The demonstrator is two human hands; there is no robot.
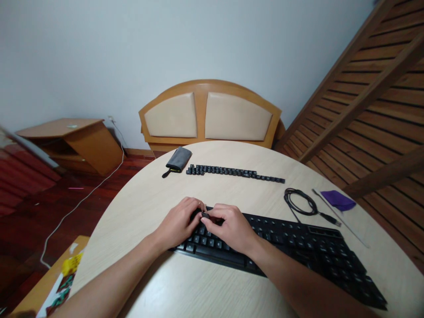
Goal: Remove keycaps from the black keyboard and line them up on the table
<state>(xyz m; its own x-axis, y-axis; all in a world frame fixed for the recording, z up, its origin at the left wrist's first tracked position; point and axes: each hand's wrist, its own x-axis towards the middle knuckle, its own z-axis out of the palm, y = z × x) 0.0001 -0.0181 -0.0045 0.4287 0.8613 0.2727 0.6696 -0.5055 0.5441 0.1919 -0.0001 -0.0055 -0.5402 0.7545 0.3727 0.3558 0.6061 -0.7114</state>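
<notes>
A black keyboard (298, 245) lies across the round pale wooden table (172, 282). Both hands rest on its left end. My left hand (179, 223) is curled over the top-left keys with fingers bent down. My right hand (230, 227) meets it, pinching a small black keycap (206, 215) between thumb and fingers. A row of loose black keycaps (233, 172) is lined up farther back on the table.
A grey pouch (179, 160) lies at the left end of the keycap row. The coiled black USB cable (303, 203), a thin metal tool (341, 218) and a purple cloth (338, 199) sit at right. A wooden headboard (210, 115) stands behind the table.
</notes>
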